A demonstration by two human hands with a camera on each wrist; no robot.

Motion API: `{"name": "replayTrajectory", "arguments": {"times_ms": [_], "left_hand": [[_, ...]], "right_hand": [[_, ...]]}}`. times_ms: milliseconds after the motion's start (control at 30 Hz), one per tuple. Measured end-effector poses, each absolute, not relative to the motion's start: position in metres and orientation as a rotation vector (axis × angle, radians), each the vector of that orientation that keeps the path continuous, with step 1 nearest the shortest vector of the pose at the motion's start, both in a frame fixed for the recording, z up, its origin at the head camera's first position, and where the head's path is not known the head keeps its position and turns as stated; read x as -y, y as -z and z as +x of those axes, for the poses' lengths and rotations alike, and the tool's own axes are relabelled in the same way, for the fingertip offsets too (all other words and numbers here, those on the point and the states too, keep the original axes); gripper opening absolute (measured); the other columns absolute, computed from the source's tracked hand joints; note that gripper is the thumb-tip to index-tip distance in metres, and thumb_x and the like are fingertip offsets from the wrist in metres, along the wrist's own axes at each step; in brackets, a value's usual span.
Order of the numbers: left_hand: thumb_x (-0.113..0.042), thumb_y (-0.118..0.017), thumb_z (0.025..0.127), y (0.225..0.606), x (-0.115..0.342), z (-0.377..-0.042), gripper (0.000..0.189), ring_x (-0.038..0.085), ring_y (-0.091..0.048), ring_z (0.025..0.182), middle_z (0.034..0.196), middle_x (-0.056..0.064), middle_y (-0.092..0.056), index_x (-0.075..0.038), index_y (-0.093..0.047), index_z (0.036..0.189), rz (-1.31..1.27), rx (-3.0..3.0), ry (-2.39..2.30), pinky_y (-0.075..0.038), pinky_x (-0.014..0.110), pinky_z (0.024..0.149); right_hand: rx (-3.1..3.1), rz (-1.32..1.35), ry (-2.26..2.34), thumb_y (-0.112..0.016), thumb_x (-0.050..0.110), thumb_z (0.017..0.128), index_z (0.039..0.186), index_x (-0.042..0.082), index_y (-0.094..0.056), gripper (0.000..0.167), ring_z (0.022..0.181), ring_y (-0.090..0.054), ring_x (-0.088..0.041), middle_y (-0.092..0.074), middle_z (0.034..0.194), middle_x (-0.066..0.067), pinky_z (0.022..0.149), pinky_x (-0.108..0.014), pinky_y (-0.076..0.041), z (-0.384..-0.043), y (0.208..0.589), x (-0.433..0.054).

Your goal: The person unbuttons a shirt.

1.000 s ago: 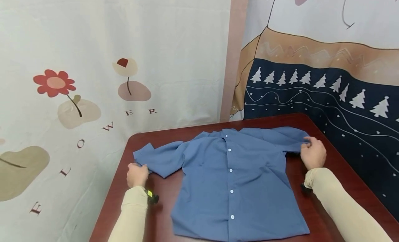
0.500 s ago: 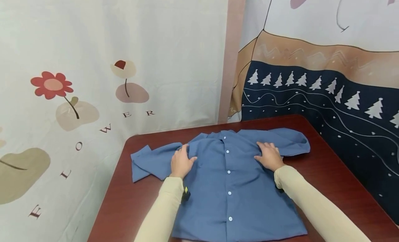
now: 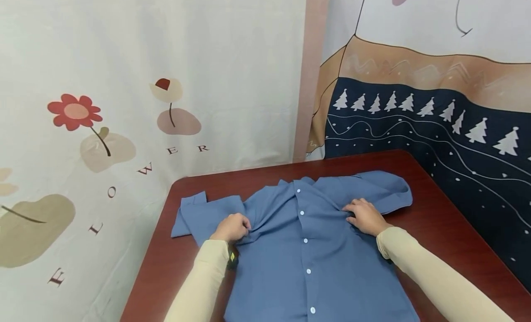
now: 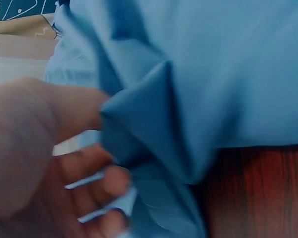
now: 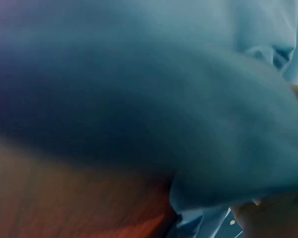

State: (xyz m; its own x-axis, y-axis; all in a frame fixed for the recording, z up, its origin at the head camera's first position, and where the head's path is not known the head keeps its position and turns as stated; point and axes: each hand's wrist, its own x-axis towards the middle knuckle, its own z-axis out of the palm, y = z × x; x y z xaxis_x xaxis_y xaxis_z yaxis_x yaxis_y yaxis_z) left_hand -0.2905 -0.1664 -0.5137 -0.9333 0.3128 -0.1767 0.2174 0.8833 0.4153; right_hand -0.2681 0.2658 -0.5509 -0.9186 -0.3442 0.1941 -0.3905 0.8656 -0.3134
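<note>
A blue button-up shirt (image 3: 271,271) lies front up, with its sleeves spread to both sides and white buttons down the middle. My left hand (image 3: 230,227) pinches the cloth by the armpit on the left. In the left wrist view a raised fold meets the thumb, and the other fingers (image 4: 97,191) curl behind the cloth. On the opposite side, my right hand (image 3: 366,217) grips the shirt near the other armpit, where creases run towards it. Blurred cloth covers most of that hand in the right wrist view.
The shirt rests on a dark red wooden table (image 3: 439,229) with rounded far corners. A white printed curtain (image 3: 240,82) hangs behind and to the left. A dark blue tree-patterned cloth (image 3: 415,133) hangs at the right.
Both hands leave the sleeve ends, move inward to the armpits and take hold there. The shirt's collar and buttons have shifted towards me, and new creases run across the chest.
</note>
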Motion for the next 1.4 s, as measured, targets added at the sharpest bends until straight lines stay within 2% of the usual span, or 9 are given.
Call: {"name": "replayTrajectory", "arguments": {"times_ms": [233, 367, 467, 667, 733, 833, 967, 1133, 1400], "left_hand": [[0.001, -0.066, 0.079, 0.5, 0.167, -0.29, 0.017, 0.018, -0.049, 0.061, 0.071, 0.001, -0.06, -0.012, -0.069, 0.068, 0.364, -2.612, -0.534, -0.042, 0.032, 0.054], [-0.01, -0.065, 0.083, 0.494, 0.16, -0.301, 0.009, 0.022, -0.055, 0.07, 0.078, 0.003, -0.061, -0.014, -0.067, 0.075, 0.385, -2.72, -0.599, -0.045, 0.036, 0.063], [-0.02, -0.064, 0.089, 0.495, 0.148, -0.314, 0.006, 0.027, -0.057, 0.088, 0.094, 0.006, -0.062, -0.015, -0.067, 0.09, 0.388, -2.882, -0.699, -0.046, 0.043, 0.075], [-0.03, -0.063, 0.095, 0.503, 0.124, -0.337, 0.039, 0.031, -0.054, 0.112, 0.121, 0.01, -0.06, -0.01, -0.057, 0.129, 0.177, -2.951, -0.828, -0.044, 0.048, 0.092], [-0.026, -0.065, 0.094, 0.506, 0.119, -0.342, 0.051, 0.033, -0.056, 0.113, 0.125, 0.012, -0.06, -0.009, -0.049, 0.139, 0.146, -2.882, -0.882, -0.044, 0.049, 0.093], [-0.019, -0.07, 0.09, 0.508, 0.114, -0.346, 0.062, 0.033, -0.058, 0.111, 0.127, 0.014, -0.059, -0.01, -0.043, 0.145, 0.186, -2.828, -0.891, -0.046, 0.05, 0.093], [-0.01, -0.074, 0.085, 0.507, 0.113, -0.345, 0.046, 0.031, -0.06, 0.106, 0.118, 0.009, -0.066, -0.013, -0.062, 0.13, 0.294, -2.904, -0.794, -0.046, 0.048, 0.092], [-0.006, -0.073, 0.085, 0.497, 0.116, -0.345, 0.013, 0.027, -0.06, 0.096, 0.095, 0.001, -0.069, -0.017, -0.075, 0.093, 0.38, -3.05, -0.86, -0.048, 0.043, 0.085], [0.0, -0.072, 0.083, 0.472, 0.129, -0.329, 0.02, 0.019, -0.051, 0.083, 0.086, -0.002, -0.057, -0.02, -0.073, 0.085, 0.531, -3.285, -1.043, -0.046, 0.038, 0.071]], "right_hand": [[2.993, 0.752, -0.617, -0.076, 0.012, 0.083, 0.09, 0.016, -0.069, 0.011, 0.074, -0.048, -0.016, -0.053, 0.082, 0.004, 0.07, -0.037, -0.044, -0.262, 0.542, -0.262], [2.956, 0.646, -0.803, -0.071, 0.02, 0.09, 0.086, 0.018, -0.069, 0.005, 0.078, -0.051, -0.017, -0.057, 0.082, 0.004, 0.071, -0.039, -0.044, -0.272, 0.529, -0.259], [2.846, 0.476, -0.864, -0.064, 0.023, 0.095, 0.099, 0.01, -0.071, 0.015, 0.091, -0.056, -0.026, -0.065, 0.096, -0.006, 0.081, -0.046, -0.045, -0.289, 0.521, -0.252], [2.934, 0.361, -0.795, -0.057, 0.02, 0.098, 0.138, 0.003, -0.051, 0.044, 0.129, -0.039, -0.038, -0.052, 0.137, -0.019, 0.104, -0.057, -0.028, -0.326, 0.52, -0.233], [3.015, 0.371, -0.752, -0.06, 0.014, 0.094, 0.145, 0.004, -0.043, 0.054, 0.132, -0.035, -0.039, -0.048, 0.141, -0.02, 0.105, -0.058, -0.026, -0.332, 0.521, -0.227], [3.099, 0.417, -0.612, -0.067, 0.009, 0.087, 0.144, 0.004, -0.045, 0.061, 0.12, -0.044, -0.038, -0.054, 0.134, -0.02, 0.099, -0.054, -0.033, -0.336, 0.521, -0.221], [3.08, 0.491, -0.38, -0.073, 0.01, 0.083, 0.126, 0.006, -0.064, 0.045, 0.09, -0.047, -0.028, -0.063, 0.105, -0.013, 0.079, -0.043, -0.038, -0.334, 0.521, -0.219], [2.882, 0.433, -0.434, -0.075, 0.007, 0.082, 0.094, 0.011, -0.07, 0.014, 0.076, -0.05, -0.022, -0.056, 0.083, -0.002, 0.068, -0.039, -0.045, -0.335, 0.519, -0.225], [2.438, 0.413, -0.675, -0.068, -0.001, 0.083, 0.086, 0.012, -0.058, 0.018, 0.061, -0.045, -0.016, -0.047, 0.078, -0.001, 0.055, -0.035, -0.039, -0.319, 0.496, -0.237]]}}
